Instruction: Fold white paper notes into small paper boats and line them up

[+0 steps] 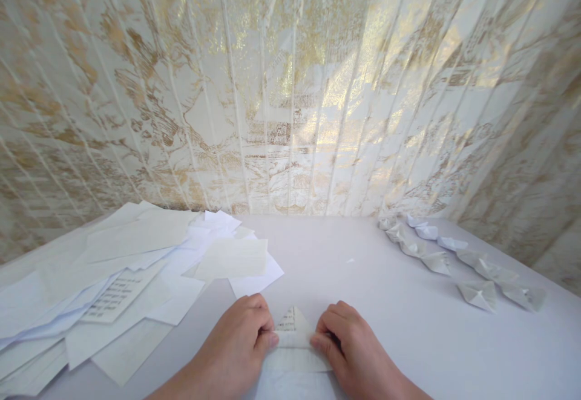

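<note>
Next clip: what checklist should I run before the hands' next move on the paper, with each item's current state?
1. Left hand pinches the paper: ok.
2. Right hand pinches its other side: ok.
3. Paper rests on the table: ok.
4. Sheet pile apart from left hand: cannot tell, one corner lies very close.
5. Folded pieces apart from right hand: ok.
6. Paper's edges aligned: cannot tell, the hands cover them.

The folded paper point(293, 327) lies at the bottom centre of the frame, a white sheet creased into a small triangle above a flat band. Faint print, seemingly text, marks its left face. The left hand point(242, 333) and right hand point(349, 342) pinch its sides.
</note>
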The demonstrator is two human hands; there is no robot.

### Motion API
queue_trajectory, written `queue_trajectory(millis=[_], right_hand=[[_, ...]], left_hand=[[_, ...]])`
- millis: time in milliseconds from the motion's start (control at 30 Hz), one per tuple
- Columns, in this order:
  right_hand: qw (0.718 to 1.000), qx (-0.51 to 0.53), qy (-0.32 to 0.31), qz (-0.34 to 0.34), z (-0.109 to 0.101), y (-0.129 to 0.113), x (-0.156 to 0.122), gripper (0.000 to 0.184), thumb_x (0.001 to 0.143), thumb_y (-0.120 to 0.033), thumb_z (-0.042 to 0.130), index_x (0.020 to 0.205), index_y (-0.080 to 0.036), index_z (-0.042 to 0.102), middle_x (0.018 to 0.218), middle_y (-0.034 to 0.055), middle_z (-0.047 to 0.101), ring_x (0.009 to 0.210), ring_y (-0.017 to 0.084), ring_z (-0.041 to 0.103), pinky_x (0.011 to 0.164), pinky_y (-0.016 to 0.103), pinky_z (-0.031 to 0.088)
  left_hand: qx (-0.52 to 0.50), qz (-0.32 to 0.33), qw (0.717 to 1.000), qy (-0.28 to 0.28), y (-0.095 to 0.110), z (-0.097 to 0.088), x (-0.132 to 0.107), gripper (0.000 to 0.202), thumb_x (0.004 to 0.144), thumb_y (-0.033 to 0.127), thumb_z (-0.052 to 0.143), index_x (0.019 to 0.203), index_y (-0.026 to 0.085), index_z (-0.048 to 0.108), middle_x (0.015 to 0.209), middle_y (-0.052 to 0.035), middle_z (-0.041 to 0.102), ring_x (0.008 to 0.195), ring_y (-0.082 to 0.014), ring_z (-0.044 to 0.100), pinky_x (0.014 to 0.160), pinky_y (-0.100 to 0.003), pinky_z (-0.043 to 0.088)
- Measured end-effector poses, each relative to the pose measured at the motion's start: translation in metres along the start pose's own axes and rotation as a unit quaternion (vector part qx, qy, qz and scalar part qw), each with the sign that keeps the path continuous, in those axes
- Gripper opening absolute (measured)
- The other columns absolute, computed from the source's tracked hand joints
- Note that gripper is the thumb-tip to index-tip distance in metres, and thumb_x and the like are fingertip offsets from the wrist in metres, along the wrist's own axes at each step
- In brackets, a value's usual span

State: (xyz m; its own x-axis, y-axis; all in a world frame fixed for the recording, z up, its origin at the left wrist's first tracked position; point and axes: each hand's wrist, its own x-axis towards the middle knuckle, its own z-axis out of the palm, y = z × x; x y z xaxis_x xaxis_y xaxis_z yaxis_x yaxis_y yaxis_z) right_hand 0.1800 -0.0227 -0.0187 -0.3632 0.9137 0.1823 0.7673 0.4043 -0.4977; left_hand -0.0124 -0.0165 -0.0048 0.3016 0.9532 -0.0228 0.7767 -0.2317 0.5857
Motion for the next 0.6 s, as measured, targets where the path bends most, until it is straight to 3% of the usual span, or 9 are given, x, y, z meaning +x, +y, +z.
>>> queue_trajectory(millis=[600], right_hand=[[0.998, -0.067, 0.005, 0.017, 0.0033, -0.0023, -0.0003, 0.018, 0.080, -0.012, 0.051, 0.062, -0.016, 0.054, 0.066, 0.0034, 0.058, 0.068, 0.019, 0.052, 0.063, 0.029, 0.037]], left_hand=[[0.119, 0.001, 0.993, 0.026, 0.0057, 0.0104, 0.0043, 0.023, 0.069, 0.039, 0.058, 0.061, 0.017, 0.056, 0.077, -0.0034, 0.054, 0.080, -0.0222, 0.051, 0.071, -0.033, 0.036]])
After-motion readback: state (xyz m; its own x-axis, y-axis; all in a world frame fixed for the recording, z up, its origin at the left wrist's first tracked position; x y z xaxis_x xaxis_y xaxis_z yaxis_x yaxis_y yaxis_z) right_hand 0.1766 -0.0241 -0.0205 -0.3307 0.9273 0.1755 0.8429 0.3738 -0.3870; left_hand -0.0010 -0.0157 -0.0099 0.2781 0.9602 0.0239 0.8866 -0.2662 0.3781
